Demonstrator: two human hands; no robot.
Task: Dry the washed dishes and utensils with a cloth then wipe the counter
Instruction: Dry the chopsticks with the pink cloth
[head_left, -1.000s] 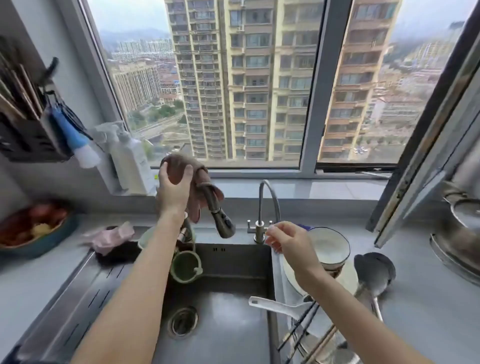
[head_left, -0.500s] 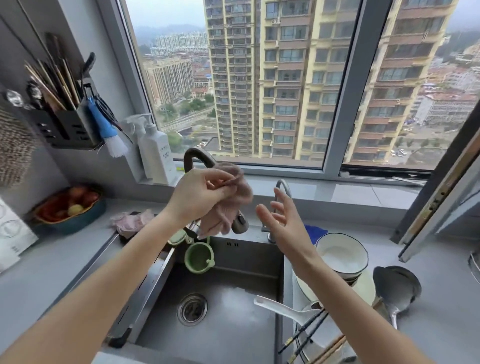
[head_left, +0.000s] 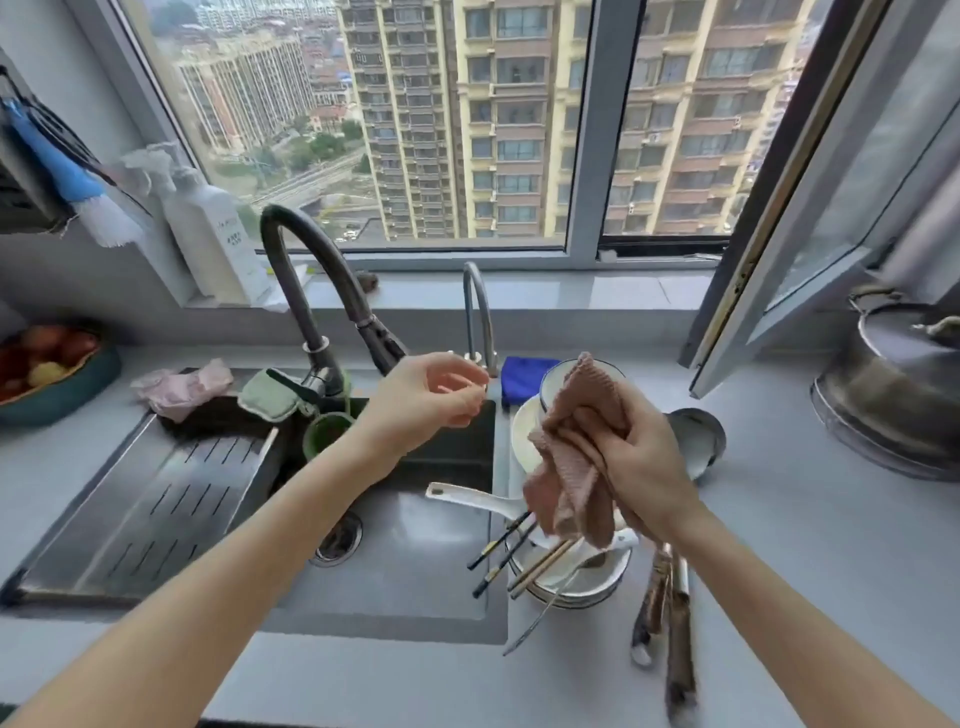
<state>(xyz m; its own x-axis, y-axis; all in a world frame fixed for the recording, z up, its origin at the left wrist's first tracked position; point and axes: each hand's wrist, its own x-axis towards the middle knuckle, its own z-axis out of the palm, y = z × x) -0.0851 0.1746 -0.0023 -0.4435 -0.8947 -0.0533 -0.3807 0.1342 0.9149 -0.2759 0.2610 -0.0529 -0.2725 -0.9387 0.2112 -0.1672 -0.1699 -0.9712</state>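
My right hand (head_left: 641, 465) grips a brown cloth (head_left: 574, 467) above the washed dishes on the grey counter (head_left: 810, 545) right of the sink. Under the cloth stand a white plate (head_left: 519, 441) with a bowl (head_left: 550, 382) on it, and a lower bowl (head_left: 576, 579) holding chopsticks (head_left: 506, 543) and a spoon. A white ladle handle (head_left: 467, 496) juts over the sink. My left hand (head_left: 426, 400) hovers over the sink's back edge near the small tap, fingers loosely curled, holding nothing.
The steel sink (head_left: 405, 561) has a drain rack (head_left: 150, 499) on its left. A dark faucet (head_left: 322, 291) arches behind it. A metal ladle (head_left: 693, 436) and utensil handles (head_left: 670, 613) lie on the counter. A pot (head_left: 893, 395) stands far right, a fruit bowl (head_left: 47, 374) far left.
The brown cloth came off the faucet in my left hand and passed to my right hand, which now holds it over the dishes. My left hand let go.
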